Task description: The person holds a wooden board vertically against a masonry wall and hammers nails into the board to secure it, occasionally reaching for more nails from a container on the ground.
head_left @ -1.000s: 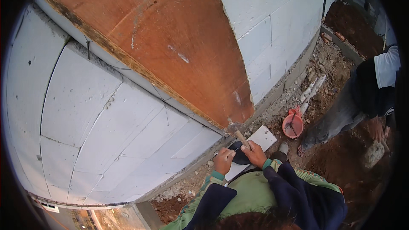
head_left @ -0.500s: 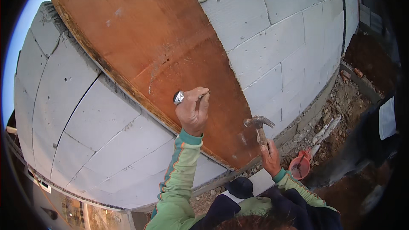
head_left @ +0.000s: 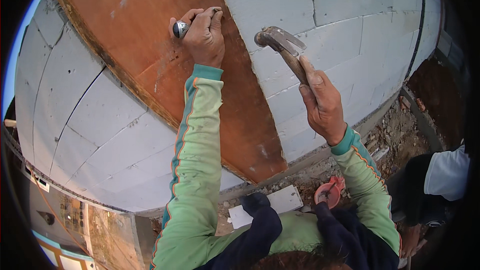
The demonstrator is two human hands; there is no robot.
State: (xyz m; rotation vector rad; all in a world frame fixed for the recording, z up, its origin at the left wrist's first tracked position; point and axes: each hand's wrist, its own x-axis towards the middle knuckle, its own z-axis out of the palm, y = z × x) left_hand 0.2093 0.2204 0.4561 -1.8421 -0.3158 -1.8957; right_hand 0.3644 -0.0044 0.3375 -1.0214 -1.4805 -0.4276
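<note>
My right hand (head_left: 324, 102) is wrapped round the wooden handle of a claw hammer (head_left: 281, 42), raised before the pale block wall. The hammer's metal head points up and to the left. Higher up, my left hand (head_left: 204, 35) is pressed against a reddish-brown board (head_left: 240, 115), near its right edge. Its thumb and forefinger pinch a thin nail (head_left: 215, 10), mostly hidden by the fingertips. A ring with a dark stone (head_left: 180, 28) sits on that hand. A gap separates the hammer head from the left hand.
Pale block walls flank the board, left (head_left: 125, 135) and right (head_left: 325, 45). Below lie rubble (head_left: 395, 130), a pink bucket (head_left: 327, 195) and a white slab (head_left: 285, 201). Another person in a white top (head_left: 447, 172) is at the lower right.
Both hands have moved up. My left hand has gone from the board's middle to higher near its right edge, and the hammer has risen from the board's lower end.
</note>
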